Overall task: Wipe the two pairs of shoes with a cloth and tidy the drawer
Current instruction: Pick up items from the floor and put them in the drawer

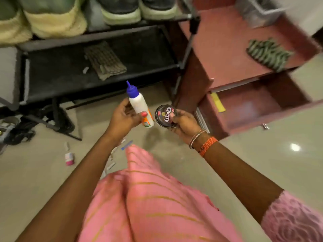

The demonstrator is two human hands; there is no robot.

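**Both hands full above the floor, drawer pulled out at 3 o'clock**

A pink garment (pixel 150 198) with thin gold stripes fills the bottom, closest to the camera, and both bare forearms reach out over it toward 12 o'clock. The left hand (pixel 125 117) grips a white bottle (pixel 139 106) with a blue pointed cap, fingers and thumb curled round its lower half; the bottle leans with its cap toward 11 o'clock. Just beside it at 3 o'clock, the right hand (pixel 183 122) holds a round black tin (pixel 166 116) by its edge, the lid marked "Cherry" facing up. Bangles and an orange thread band (pixel 208 145) sit on the right wrist.

The open drawer (pixel 248 109) lies at 3 o'clock from the hands, a yellow strip (pixel 217 102) lying along its left side. On the reddish cabinet top above it, at 2 o'clock, lies a green striped cloth (pixel 269 54). At 11 o'clock stands a black shoe rack (pixel 97 70) with a folded cloth (pixel 104 60) on its lower shelf. Two pairs of shoes sit on the upper shelf: a pale fuzzy pair (pixel 43 20) and a dark pair (pixel 138 9) with white soles. Small scraps (pixel 70 158) lie on the tiled floor at 8 o'clock.
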